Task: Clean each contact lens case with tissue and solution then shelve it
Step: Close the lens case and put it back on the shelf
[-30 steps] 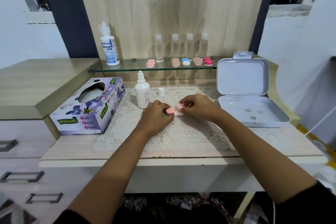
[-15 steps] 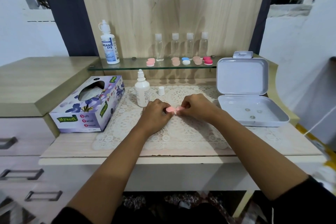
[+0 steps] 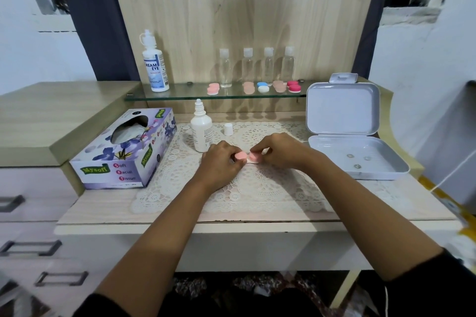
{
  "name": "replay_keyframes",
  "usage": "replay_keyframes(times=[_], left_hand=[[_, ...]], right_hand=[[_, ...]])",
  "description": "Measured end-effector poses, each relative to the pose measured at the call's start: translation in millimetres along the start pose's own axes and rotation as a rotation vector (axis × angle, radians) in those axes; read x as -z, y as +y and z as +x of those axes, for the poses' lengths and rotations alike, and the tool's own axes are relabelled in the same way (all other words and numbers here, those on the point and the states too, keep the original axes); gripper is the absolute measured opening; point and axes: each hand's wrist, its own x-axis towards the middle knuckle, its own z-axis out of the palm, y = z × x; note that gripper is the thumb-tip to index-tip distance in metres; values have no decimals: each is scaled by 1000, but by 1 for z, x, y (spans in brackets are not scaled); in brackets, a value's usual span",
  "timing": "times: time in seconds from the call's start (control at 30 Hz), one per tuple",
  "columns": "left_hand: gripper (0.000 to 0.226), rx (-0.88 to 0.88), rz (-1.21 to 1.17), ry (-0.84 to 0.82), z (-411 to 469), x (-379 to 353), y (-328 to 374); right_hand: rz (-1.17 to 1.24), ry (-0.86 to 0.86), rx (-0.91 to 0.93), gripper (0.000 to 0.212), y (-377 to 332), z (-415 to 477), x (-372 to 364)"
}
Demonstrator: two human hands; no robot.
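Step in hand: you are working the caps of the pink contact lens case [image 3: 247, 157], which sits at the centre of the lace mat [image 3: 257, 188], in front of the uncapped solution bottle [image 3: 201, 131].

Hands: your left hand [image 3: 221, 162] is curling its fingers round the left cap, and your right hand [image 3: 279, 150] is pinching the right cap with its fingertips. Neither hand is holding a tissue. Whether the caps are coming off or going on, the view is not telling.

Orientation: the case is lying with its long axis left to right, roughly parallel to the desk's front edge, caps facing up. A strip of white base is showing under the right cap. Whether it is resting on the mat or being held just above it cannot be told.

Judgement: with the bottle's loose cap [image 3: 228, 129] standing beside it, the cleaning stage looks to be in progress, not the shelving.

Next move, as judged: if you are opening, you will need a sheet from the tissue box [image 3: 123, 149] and a few drops of solution. If you are closing, the case is heading for the glass shelf [image 3: 180, 96], where five other cases are lined up. Be keeping the case level as you lift it, and mind the clear bottles at the back.
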Motion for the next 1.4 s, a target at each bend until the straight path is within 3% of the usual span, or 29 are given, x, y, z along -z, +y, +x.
replay_keyframes(times=[0.23, 0.37, 0.6, 1.4], left_hand=[[29, -6, 10, -5, 2, -1, -1], [27, -7, 7, 0, 1, -1, -1], [28, 1, 5, -6, 1, 0, -1], [32, 32, -20, -28, -3, 6, 6]], right_hand=[[43, 90, -94, 36, 3, 3, -11], [29, 70, -38, 44, 2, -3, -10], [45, 84, -35, 27, 1, -3, -10], [75, 364, -40, 30, 9, -7, -42]])
